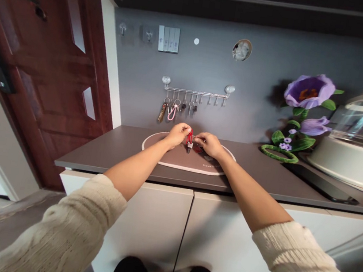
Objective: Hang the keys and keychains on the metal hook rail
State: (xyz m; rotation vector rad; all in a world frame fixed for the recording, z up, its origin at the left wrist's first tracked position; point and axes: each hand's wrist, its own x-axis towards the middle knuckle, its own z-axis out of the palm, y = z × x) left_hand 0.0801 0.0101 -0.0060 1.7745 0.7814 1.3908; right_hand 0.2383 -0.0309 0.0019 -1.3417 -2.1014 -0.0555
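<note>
A brown counter carries an oval mat near its front edge; above, the right hand holds something or nothing, one cannot tell, while the left hand pinches a red cord, its metal pendant inside the mat's near edge

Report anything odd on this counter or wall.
The round opening in the wall, above the right end of the hook rack, looks odd: something pale and crumpled sits inside, seemingly stuffed in. No spill shows near the red cord in the left hand.
</note>
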